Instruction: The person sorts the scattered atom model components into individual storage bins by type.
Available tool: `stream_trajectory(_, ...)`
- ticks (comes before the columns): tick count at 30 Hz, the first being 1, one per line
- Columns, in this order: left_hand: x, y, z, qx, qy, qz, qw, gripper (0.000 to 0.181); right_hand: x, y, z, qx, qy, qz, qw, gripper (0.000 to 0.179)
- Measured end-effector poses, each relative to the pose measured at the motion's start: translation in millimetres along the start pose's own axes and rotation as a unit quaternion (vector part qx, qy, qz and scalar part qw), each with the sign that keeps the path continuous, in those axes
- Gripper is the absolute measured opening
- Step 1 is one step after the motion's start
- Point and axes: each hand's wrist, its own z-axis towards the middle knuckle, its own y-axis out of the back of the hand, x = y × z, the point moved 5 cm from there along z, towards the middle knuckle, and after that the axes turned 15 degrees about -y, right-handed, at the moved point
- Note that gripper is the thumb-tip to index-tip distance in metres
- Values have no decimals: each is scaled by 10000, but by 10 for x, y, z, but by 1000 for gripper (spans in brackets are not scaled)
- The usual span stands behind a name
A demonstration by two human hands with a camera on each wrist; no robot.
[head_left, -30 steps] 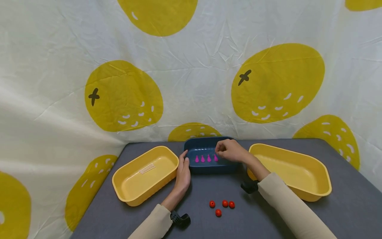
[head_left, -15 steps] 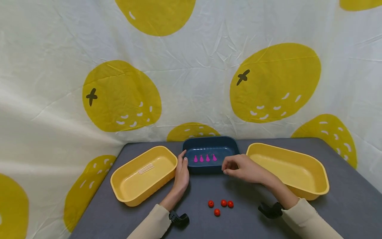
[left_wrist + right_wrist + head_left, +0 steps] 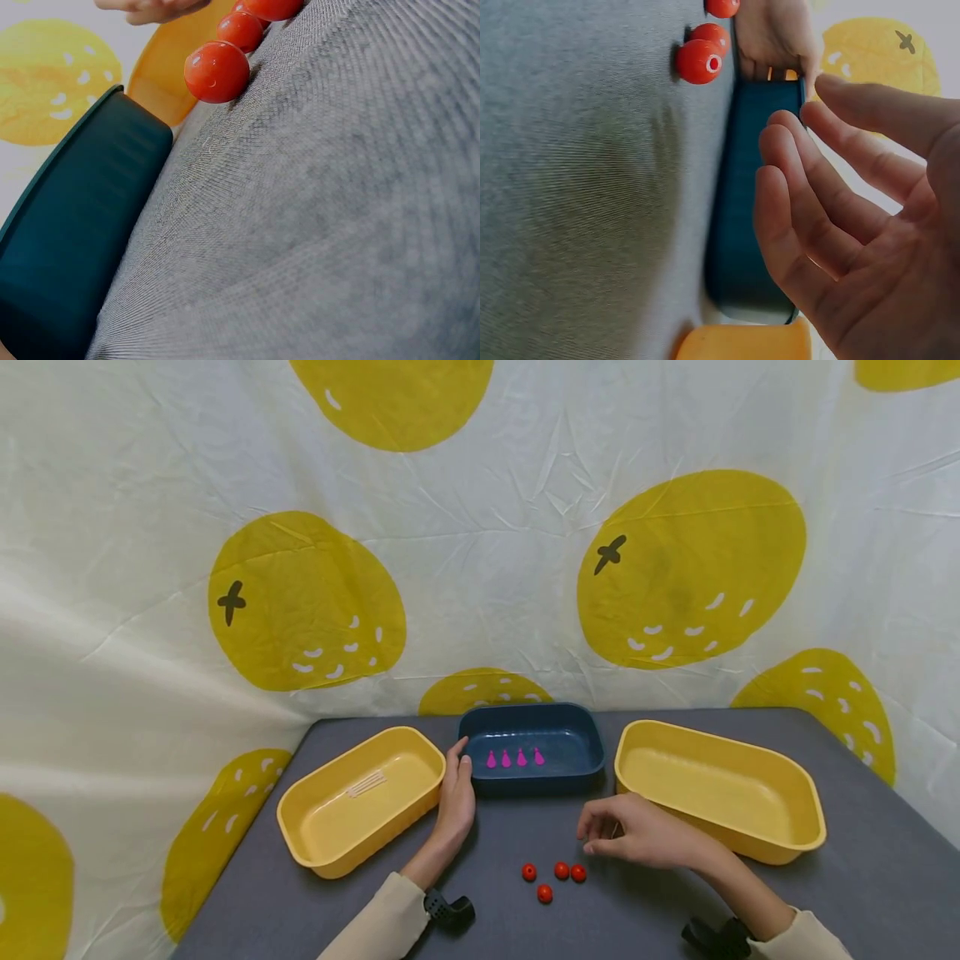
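My left hand (image 3: 456, 797) rests against the left end of the dark blue bin (image 3: 537, 787), its fingers along the wall. Several small pink pear-shaped pieces (image 3: 521, 758) stand in a row inside that bin. Over the table to the right, my right hand (image 3: 637, 833) hovers near several red beads (image 3: 561, 870); it holds nothing, and the right wrist view shows its fingers (image 3: 802, 206) loosely bent with an empty palm. One bead (image 3: 699, 61) shows its hole there. The left wrist view has the beads (image 3: 217, 72) on the grey cloth beside the blue bin (image 3: 82, 217).
A yellow bin (image 3: 337, 852) on the left holds several thin pale sticks (image 3: 367, 783). Another yellow bin (image 3: 731, 785) stands on the right, behind my right hand. A fruit-print curtain (image 3: 495, 593) hangs at the table's back edge.
My right hand has drawn back from inside the blue bin, down and to the right, to near the red beads. My left hand stays at the bin's end. The pink pieces keep their row.
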Motion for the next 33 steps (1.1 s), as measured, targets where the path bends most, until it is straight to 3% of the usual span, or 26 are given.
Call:
stream_trajectory(16, 48, 36, -34, -11, 43, 38, 10000, 45, -198, -187, 35, 527, 73, 522, 9972, 13)
stream_trajectory(33, 33, -3, -4, -55, -18, 26, 10000, 46, -299, -261, 104, 789, -171, 583, 9950, 22)
